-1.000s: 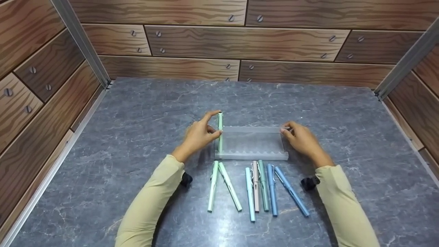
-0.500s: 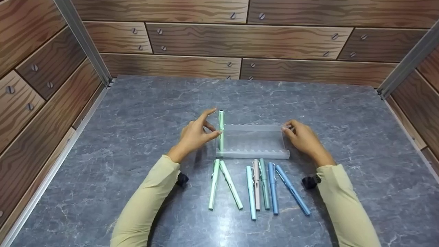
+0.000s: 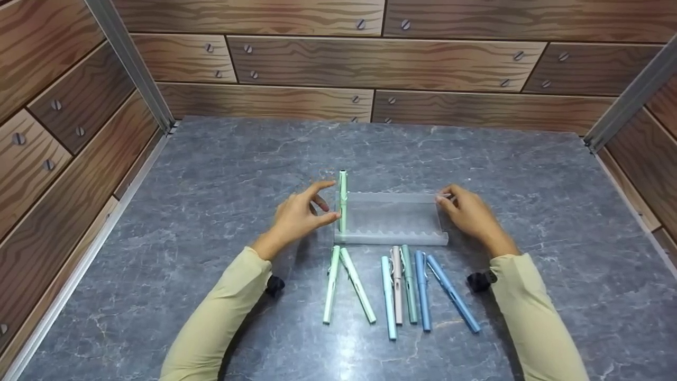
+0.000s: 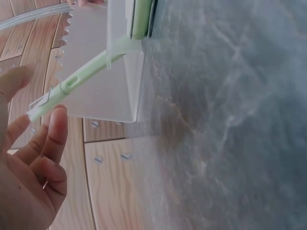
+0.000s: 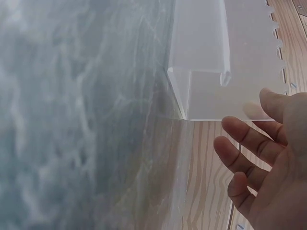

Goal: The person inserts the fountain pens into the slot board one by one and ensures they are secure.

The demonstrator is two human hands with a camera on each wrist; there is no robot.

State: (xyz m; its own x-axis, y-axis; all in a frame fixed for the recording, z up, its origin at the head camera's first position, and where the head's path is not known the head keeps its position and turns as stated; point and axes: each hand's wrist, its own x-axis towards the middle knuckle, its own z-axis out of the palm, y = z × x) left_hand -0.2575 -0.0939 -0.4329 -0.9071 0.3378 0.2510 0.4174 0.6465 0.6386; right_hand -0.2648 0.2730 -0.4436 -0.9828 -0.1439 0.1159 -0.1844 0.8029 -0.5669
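A clear plastic pen rack (image 3: 391,239) with scalloped edges stands mid-table. One light green pen (image 3: 343,198) leans in its leftmost notch, its upper end above the rack's back edge; in the left wrist view the pen (image 4: 86,72) runs aslant across the rack. My left hand (image 3: 299,214) is beside this pen, fingers spread and loosely bent, thumb tip close to the barrel; whether it touches is unclear. My right hand (image 3: 468,211) pinches the rack's upper right corner between thumb and forefinger; in the right wrist view the other fingers (image 5: 240,158) are free of it.
In front of the rack lie two more light green pens (image 3: 331,286), a light blue pen (image 3: 389,299), a greyish-pink pen (image 3: 397,286), a teal pen (image 3: 409,286) and two blue pens (image 3: 423,291). Wood-patterned walls (image 3: 317,63) bound the grey marbled table (image 3: 254,159).
The left forefinger has come off the top of the light green pen, and the hand has drawn back slightly left. The pen stays in its notch. The right hand keeps its hold on the rack.
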